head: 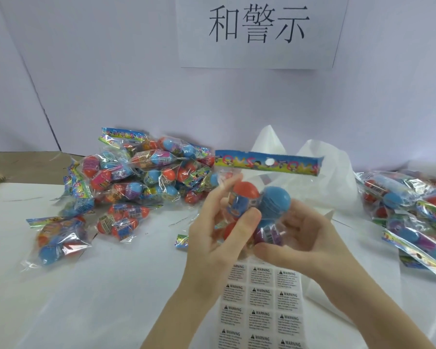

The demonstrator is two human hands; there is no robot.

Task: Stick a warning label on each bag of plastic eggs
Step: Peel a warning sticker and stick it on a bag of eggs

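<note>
I hold one clear bag of plastic eggs (267,197) upright in front of me, its colourful header card on top. Orange, blue and purple eggs show through the film. My left hand (212,235) grips the bag from the left, thumb across an egg. My right hand (305,240) holds it from the right and below, fingers curled under the eggs. Below my hands a sheet of warning labels (262,306) lies flat on the white table (111,298), in rows of small white stickers.
A heap of egg bags (136,177) lies at the left and back of the table. Another pile of egg bags (413,212) sits at the right edge. Crumpled white plastic wrapping (312,159) stands behind my hands. A paper sign (257,28) hangs on the wall.
</note>
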